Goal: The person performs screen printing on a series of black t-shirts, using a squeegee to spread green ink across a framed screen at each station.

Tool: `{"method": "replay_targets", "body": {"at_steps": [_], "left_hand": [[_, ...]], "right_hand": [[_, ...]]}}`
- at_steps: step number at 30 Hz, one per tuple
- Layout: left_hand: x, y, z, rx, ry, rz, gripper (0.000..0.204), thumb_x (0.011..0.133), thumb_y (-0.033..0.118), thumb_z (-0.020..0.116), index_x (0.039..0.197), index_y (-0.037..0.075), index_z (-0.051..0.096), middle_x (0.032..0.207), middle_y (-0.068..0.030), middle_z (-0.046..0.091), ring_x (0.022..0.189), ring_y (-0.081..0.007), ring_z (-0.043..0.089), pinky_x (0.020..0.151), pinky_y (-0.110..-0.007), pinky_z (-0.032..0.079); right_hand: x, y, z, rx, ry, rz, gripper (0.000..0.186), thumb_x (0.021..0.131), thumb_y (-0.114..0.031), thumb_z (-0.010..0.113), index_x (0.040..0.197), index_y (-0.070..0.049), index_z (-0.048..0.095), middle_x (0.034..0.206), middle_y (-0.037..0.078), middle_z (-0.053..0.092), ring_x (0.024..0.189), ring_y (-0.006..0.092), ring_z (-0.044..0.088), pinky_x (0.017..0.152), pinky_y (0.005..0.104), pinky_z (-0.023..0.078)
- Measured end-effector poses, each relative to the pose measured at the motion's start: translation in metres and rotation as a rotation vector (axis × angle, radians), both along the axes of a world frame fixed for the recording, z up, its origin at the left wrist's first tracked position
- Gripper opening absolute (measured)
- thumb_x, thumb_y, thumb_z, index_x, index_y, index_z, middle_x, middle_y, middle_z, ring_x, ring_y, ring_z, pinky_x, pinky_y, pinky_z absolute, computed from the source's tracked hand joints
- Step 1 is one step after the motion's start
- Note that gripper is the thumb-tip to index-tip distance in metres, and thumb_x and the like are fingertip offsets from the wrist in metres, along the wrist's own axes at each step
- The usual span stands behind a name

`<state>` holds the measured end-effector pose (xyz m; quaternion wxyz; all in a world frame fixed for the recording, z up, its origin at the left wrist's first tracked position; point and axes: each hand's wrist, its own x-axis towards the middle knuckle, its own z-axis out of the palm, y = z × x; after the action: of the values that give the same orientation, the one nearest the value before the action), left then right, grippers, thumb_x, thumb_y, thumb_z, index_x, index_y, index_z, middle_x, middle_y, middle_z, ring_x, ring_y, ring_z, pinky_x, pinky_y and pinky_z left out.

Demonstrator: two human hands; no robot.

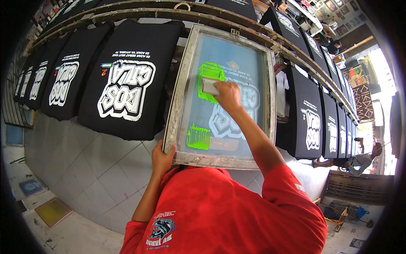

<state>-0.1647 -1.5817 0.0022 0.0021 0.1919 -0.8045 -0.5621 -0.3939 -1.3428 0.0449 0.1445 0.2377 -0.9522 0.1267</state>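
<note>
I am gripping a pale squeegee (pixel 210 86) in my right hand (pixel 228 95) against green ink (pixel 211 71) at the upper left of the screen (pixel 211 160), my left hand (pixel 162 158) is holding its near-left corner, fingers mostly hidden, a pale print (pixel 230 118) is showing hazily beneath, and black shirts (pixel 146 46) are lining both sides.

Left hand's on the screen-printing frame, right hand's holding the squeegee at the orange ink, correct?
Wrong colour: the head view shows bright green ink. The left hand is on the screen-printing frame, the right hand holding the squeegee.
</note>
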Motion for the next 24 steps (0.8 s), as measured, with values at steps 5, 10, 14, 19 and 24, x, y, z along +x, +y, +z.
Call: {"method": "replay_targets", "body": {"at_steps": [5, 10, 14, 19, 24], "left_hand": [[0.001, 0.000, -0.001, -0.014, -0.020, 0.003, 0.032, 0.080, 0.025, 0.067, 0.095, -0.003, 0.061, 0.081, -0.0167, 0.067, 0.075, -0.0272, 0.066, 0.069, -0.036, 0.050], [0.000, -0.001, -0.004, -0.029, -0.010, -0.021, 0.034, 0.080, 0.025, 0.067, 0.098, -0.003, 0.061, 0.084, -0.0177, 0.067, 0.078, -0.0282, 0.066, 0.071, -0.036, 0.050], [0.002, 0.000, -0.005, -0.016, 0.030, 0.005, 0.035, 0.080, 0.025, 0.067, 0.099, -0.004, 0.061, 0.086, -0.0185, 0.067, 0.079, -0.0286, 0.065, 0.072, -0.037, 0.049], [0.005, -0.003, -0.010, 0.007, -0.001, -0.005, 0.035, 0.080, 0.024, 0.067, 0.099, -0.004, 0.061, 0.085, -0.0186, 0.067, 0.077, -0.0294, 0.066, 0.071, -0.037, 0.050], [0.003, -0.002, -0.002, -0.010, 0.012, -0.006, 0.035, 0.080, 0.025, 0.067, 0.098, -0.003, 0.061, 0.084, -0.0186, 0.067, 0.076, -0.0294, 0.066, 0.070, -0.038, 0.050]], "right_hand": [[-0.009, 0.007, 0.039, -0.010, -0.158, -0.011, 0.028, 0.064, -0.018, 0.074, 0.091, -0.012, 0.067, 0.080, 0.010, 0.066, 0.078, 0.0298, 0.063, 0.072, 0.0412, 0.049], [-0.063, 0.005, 0.039, -0.016, -0.057, -0.085, 0.024, 0.067, -0.021, 0.072, 0.089, -0.013, 0.067, 0.080, 0.010, 0.066, 0.077, 0.0295, 0.063, 0.072, 0.0407, 0.048], [-0.060, 0.000, 0.009, -0.001, -0.012, -0.074, 0.019, 0.066, -0.018, 0.070, 0.083, -0.012, 0.065, 0.076, 0.009, 0.065, 0.073, 0.0290, 0.063, 0.071, 0.0399, 0.047], [-0.015, -0.004, -0.007, 0.048, 0.020, -0.027, 0.030, 0.060, -0.012, 0.073, 0.089, -0.010, 0.067, 0.082, 0.010, 0.067, 0.073, 0.0292, 0.062, 0.070, 0.0393, 0.048], [0.026, -0.002, 0.020, 0.045, -0.141, -0.013, 0.025, 0.063, -0.015, 0.073, 0.087, -0.009, 0.068, 0.078, 0.012, 0.066, 0.074, 0.0304, 0.063, 0.070, 0.0391, 0.049]]}}
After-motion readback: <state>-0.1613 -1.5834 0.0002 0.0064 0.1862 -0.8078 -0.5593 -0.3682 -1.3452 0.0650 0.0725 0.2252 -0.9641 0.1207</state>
